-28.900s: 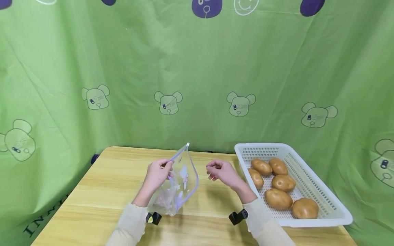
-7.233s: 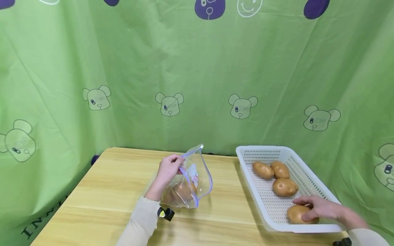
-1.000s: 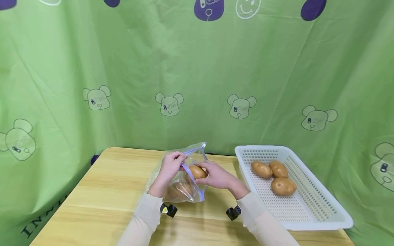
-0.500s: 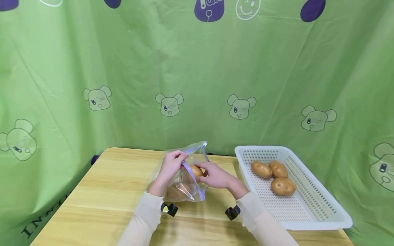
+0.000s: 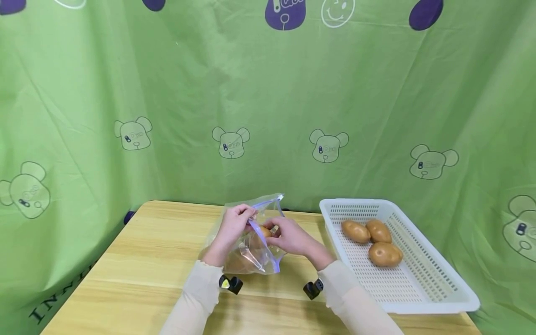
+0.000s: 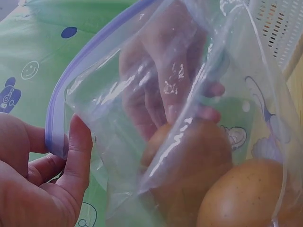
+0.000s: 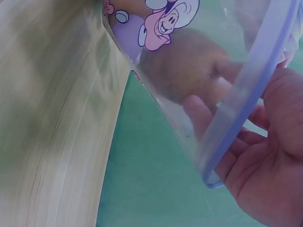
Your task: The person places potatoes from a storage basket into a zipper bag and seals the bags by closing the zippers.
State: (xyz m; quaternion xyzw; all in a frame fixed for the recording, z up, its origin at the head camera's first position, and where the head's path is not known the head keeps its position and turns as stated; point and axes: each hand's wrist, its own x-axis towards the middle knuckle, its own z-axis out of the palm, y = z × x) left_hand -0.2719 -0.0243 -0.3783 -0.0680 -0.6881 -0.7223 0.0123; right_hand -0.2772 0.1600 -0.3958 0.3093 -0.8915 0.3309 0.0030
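Note:
My left hand (image 5: 234, 225) pinches the purple-edged rim of a clear zip bag (image 6: 109, 99) and keeps its mouth parted. Inside the bag lie potatoes, one of them showing low in the left wrist view, a brown potato (image 6: 246, 198). My right hand (image 5: 291, 236) reaches in through the mouth. Its fingertips (image 7: 196, 106) are at the near end of another potato (image 7: 177, 66), with the fingers spread rather than wrapped round it. Through the plastic in the left wrist view, that potato sits just below the right fingers and beside the lower one. Cartoon prints mark the bag.
At the right stands a white plastic basket (image 5: 454, 274) with slotted sides; three potatoes (image 5: 385, 254) lie toward its back. The wooden table (image 5: 146, 260) carries both, and a green printed curtain (image 5: 268, 102) hangs behind and at the sides.
Since half a minute ago, potatoes have passed from the basket into the bag. Over the last second, the right hand has moved slightly left, its potato deeper into the bag; the left hand keeps its pinch.

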